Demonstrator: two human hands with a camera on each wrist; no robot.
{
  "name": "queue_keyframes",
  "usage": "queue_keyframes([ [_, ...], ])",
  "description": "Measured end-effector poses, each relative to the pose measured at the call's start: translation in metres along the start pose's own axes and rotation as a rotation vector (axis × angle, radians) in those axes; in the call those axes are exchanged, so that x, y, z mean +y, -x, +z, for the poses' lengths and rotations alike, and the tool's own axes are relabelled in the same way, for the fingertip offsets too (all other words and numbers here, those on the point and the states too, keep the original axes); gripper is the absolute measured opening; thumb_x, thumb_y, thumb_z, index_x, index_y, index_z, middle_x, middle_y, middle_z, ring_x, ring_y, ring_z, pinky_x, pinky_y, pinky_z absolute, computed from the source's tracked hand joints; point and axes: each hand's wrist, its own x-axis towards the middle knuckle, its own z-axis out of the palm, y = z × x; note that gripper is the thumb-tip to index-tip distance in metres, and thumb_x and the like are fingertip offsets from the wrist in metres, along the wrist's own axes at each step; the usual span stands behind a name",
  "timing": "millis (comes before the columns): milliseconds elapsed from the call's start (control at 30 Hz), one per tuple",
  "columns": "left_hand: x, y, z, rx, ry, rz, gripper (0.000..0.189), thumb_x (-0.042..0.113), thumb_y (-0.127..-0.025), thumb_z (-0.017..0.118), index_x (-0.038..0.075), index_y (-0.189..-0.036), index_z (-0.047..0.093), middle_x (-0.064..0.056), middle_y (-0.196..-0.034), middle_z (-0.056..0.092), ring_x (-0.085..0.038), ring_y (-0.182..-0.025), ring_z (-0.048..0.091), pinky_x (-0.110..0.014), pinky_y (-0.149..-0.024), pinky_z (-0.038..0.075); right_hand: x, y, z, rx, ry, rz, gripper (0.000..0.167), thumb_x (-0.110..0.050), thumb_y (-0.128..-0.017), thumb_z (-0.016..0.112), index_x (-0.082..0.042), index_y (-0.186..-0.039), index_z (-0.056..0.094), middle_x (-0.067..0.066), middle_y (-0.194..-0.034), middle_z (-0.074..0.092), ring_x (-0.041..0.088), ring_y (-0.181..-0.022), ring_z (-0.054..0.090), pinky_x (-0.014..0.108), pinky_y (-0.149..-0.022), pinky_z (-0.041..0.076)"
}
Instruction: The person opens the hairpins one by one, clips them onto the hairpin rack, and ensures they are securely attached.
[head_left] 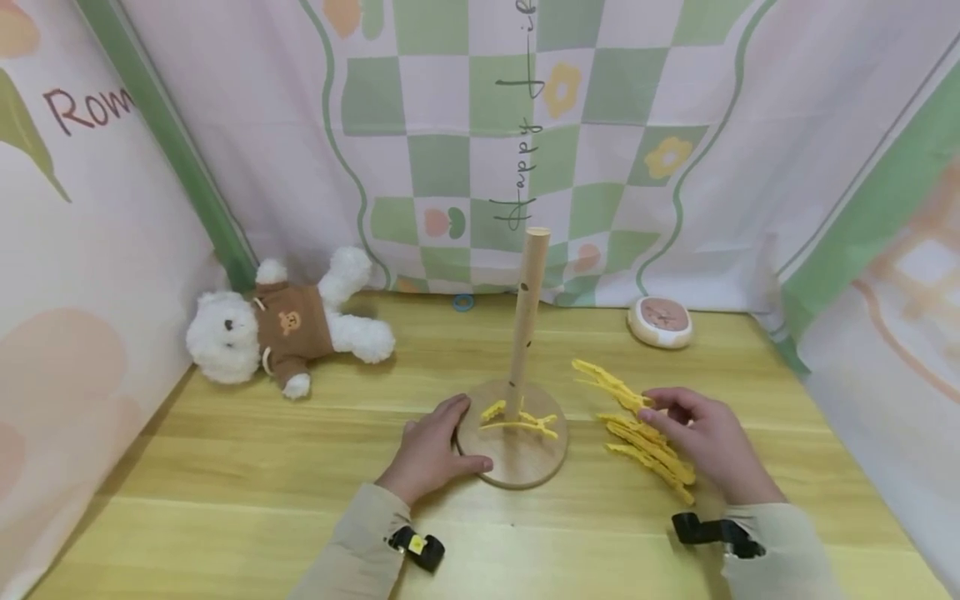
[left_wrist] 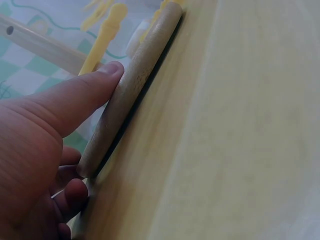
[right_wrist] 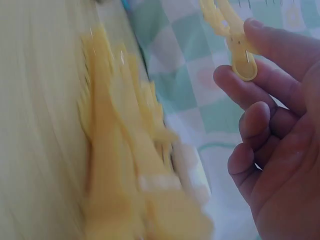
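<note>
My left hand [head_left: 429, 452] grips the left rim of a round wooden base [head_left: 528, 468], thumb on its near edge and fingers around its far side. From the base a wooden post [head_left: 531, 292] with small dark holes stands upright. Thin yellow plastic branch-like pieces [head_left: 525, 427] are at the foot of the post. On the right, my right hand [head_left: 711, 440] pinches one yellow branch-like piece [right_wrist: 243, 57] by its rounded end, between thumb and fingers. Below that hand lies a pile of similar yellow pieces [head_left: 648, 454], blurred in the right wrist view.
A white plush bear [head_left: 292, 329] in a brown top lies at the back left of the wooden table [head_left: 247, 500]. Behind the post is a small blue ring [head_left: 463, 302]. A round white-and-pink object [head_left: 661, 322] sits at the back right. Patterned cloth [head_left: 435, 167] hangs around the table.
</note>
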Motion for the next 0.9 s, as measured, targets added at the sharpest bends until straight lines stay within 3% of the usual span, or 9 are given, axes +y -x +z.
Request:
queue_keyframes([
  [133,0.0,0.0,0.002,0.001,-0.013,0.004,0.101,0.053,-0.076,0.083,0.005,-0.153,0.039,-0.011,-0.159,0.038,-0.035,-0.142,0.04,-0.062,-0.108,0.026,-0.014,-0.002,0.012,-0.005,0.0,-0.079,0.02,-0.018,-0.088,0.079,-0.011,-0.106,0.075,-0.003,-0.08,0.061,0.008,-0.07,0.05,0.023,-0.058,0.043],
  [400,0.002,-0.001,0.001,0.021,-0.023,0.014,0.101,0.053,-0.075,0.084,0.005,-0.152,0.041,-0.011,-0.158,0.039,-0.035,-0.14,0.042,-0.06,-0.106,0.028,-0.04,-0.01,0.017,-0.088,-0.013,-0.13,0.019,-0.023,-0.086,0.081,-0.015,-0.102,0.076,-0.006,-0.077,0.058,0.01,-0.071,0.051,0.026,-0.06,0.044],
  [633,0.0,-0.001,0.003,0.02,-0.035,0.01,0.102,0.054,-0.074,0.084,0.005,-0.152,0.041,-0.011,-0.158,0.039,-0.035,-0.14,0.043,-0.061,-0.107,0.028,-0.043,-0.015,0.028,-0.188,-0.057,-0.064,0.021,-0.022,-0.084,0.083,-0.015,-0.103,0.076,-0.003,-0.074,0.056,0.012,-0.068,0.049,0.026,-0.057,0.042],
  [900,0.001,-0.002,0.001,0.018,-0.03,0.004,0.101,0.053,-0.075,0.084,0.005,-0.153,0.04,-0.011,-0.158,0.039,-0.034,-0.141,0.042,-0.062,-0.108,0.027,-0.041,-0.017,0.038,-0.194,-0.077,-0.033,0.025,-0.023,-0.081,0.085,-0.017,-0.104,0.075,-0.002,-0.075,0.058,0.015,-0.068,0.05,0.026,-0.057,0.042],
])
